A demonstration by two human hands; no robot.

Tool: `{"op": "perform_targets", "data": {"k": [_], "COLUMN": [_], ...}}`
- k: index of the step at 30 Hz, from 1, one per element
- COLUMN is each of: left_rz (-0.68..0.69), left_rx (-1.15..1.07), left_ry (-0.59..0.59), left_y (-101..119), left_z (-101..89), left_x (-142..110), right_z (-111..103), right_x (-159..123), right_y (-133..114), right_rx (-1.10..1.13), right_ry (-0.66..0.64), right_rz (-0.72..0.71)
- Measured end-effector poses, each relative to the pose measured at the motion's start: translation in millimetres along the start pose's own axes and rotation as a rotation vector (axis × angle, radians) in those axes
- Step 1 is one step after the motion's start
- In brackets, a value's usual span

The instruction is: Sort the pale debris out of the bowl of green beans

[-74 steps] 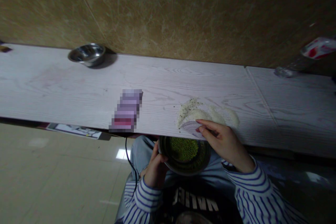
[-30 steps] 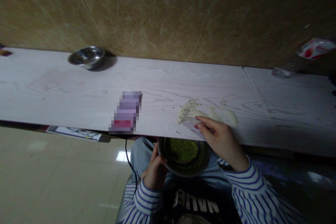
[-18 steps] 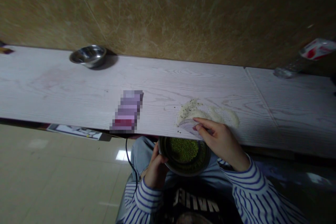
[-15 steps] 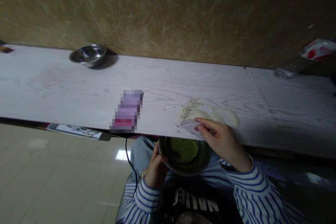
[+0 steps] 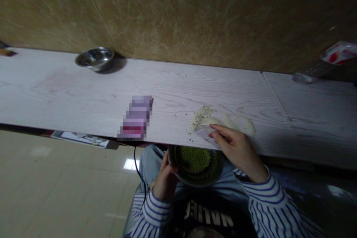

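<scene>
My left hand [image 5: 165,180] grips the left rim of a metal bowl [image 5: 192,181], held over my lap just below the table's front edge. Green beans [image 5: 194,159], which look like mung beans, lie in the bowl. On the table top, my right hand [image 5: 238,148] pinches a see-through, round-edged plastic piece [image 5: 206,133] between thumb and fingers. This piece stands against the near side of a spread of white grains [image 5: 202,117] that looks like rice. Dark specks are mixed into the left part of the spread, and a few lie loose beside it.
A shiny steel bowl [image 5: 96,61] stands at the back left, by the wall. Left of the grains lies a blurred-out phone-shaped object [image 5: 136,117], with a black cable [image 5: 135,163] hanging below. At the back right, a clear bottle [image 5: 320,65] with a red-and-white label leans against the wall.
My right hand and the plastic piece have shifted very slightly to the right along the grains. My left hand holds the bowl in the same place.
</scene>
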State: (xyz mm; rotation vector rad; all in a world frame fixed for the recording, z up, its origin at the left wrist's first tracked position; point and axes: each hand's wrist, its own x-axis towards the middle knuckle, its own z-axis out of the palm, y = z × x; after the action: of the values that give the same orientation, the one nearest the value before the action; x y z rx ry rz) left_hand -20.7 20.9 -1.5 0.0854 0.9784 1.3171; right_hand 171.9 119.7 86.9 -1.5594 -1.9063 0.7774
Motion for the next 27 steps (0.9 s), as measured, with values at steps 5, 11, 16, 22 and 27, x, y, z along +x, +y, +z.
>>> {"op": "perform_targets", "data": {"k": [5,11,16,22,27], "left_rz": [-0.007,0.004,0.011,0.013,0.007], "left_rx": [-0.014,-0.010,-0.010,-0.017,-0.026], "left_ry": [-0.004,-0.017,-0.023,-0.036,-0.018], "left_y": [0.5,1.5,0.2,0.5,3.2], "left_z": [0.3,-0.1,-1.9,-0.7,2.0], "left_x": [0.0,0.2,0.9,0.1,-1.6], "right_z": [4.1,3.5,2.5,6.3,14.5], "right_x": [1.2,0.8,-2.8,-2.4,4.6], "right_y": [-3.3,-7.1,-7.2,-9.3,-19.3], "right_rx": [0.045,0.016,0.015,0.035,0.013], "right_ry": [-0.045,-0.072,-0.072,-0.088,-0.070], "right_rz": [-0.015,-0.024,-0.040,-0.054,-0.101]}}
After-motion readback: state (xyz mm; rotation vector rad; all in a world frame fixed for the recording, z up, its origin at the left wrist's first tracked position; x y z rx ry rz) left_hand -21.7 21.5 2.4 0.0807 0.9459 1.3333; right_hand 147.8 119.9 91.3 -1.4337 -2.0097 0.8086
